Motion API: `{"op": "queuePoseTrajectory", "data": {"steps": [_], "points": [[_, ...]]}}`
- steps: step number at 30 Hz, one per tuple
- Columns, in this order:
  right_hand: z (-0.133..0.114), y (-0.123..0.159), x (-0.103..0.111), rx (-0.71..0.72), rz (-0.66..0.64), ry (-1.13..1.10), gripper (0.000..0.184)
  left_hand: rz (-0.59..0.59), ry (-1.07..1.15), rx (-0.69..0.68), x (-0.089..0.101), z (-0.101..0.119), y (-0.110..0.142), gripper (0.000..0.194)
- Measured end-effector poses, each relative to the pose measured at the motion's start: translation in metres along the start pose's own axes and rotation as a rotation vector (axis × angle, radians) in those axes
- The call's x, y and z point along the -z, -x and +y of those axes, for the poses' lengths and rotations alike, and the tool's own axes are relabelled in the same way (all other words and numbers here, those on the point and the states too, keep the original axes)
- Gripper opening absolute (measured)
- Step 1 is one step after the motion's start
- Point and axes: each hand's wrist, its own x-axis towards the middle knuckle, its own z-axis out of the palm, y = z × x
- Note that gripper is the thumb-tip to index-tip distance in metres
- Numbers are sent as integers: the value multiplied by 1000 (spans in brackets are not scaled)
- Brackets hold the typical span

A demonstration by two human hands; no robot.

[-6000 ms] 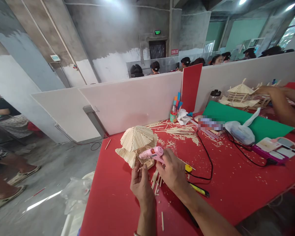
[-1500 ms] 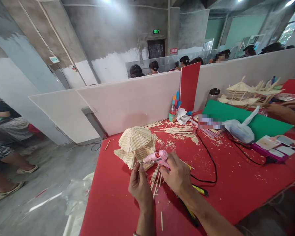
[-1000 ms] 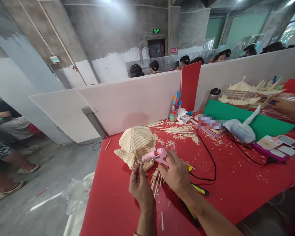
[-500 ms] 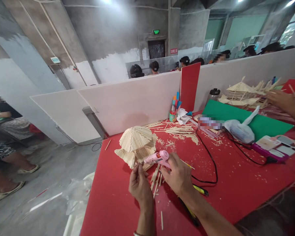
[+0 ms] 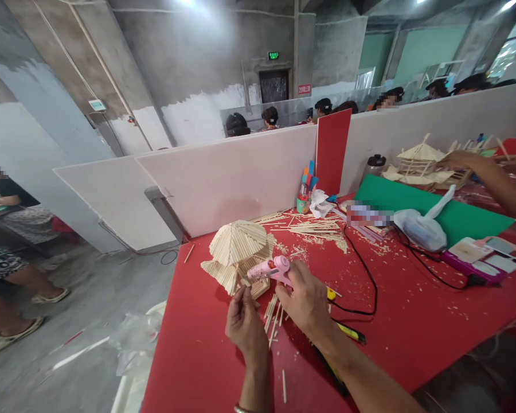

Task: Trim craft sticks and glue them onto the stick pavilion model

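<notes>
In my right hand is a pink hot glue gun, its nozzle pointing left toward my left fingertips. My left hand is pinched closed just below the nozzle; whatever small piece it holds is too small to make out. Right behind both hands stands a small pavilion model built of thin wooden sticks, with a round ribbed roof over a flared lower one. Several loose sticks lie between my hands on the red table.
Cut sticks and shavings are strewn behind the model. A yellow utility knife lies by my right forearm, near a black cable. Farther right are a green board, a plastic bag, and a co-worker's arm at another stick model.
My right hand has shifted the glue gun slightly left and up, its nozzle now over my left fingertips. The left hand stays almost still. The co-worker's hand has reached left toward their model.
</notes>
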Motion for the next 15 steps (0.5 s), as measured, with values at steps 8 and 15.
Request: {"op": "queuePoseTrajectory", "data": {"steps": [8,15], "points": [[-8,-10,-6,-6,8,-36,8,-11,-38,3,1,2,1,35],[-9,-13,-9,-1,21,-44,7,-10,-63,-44,1,-2,0,37]]}}
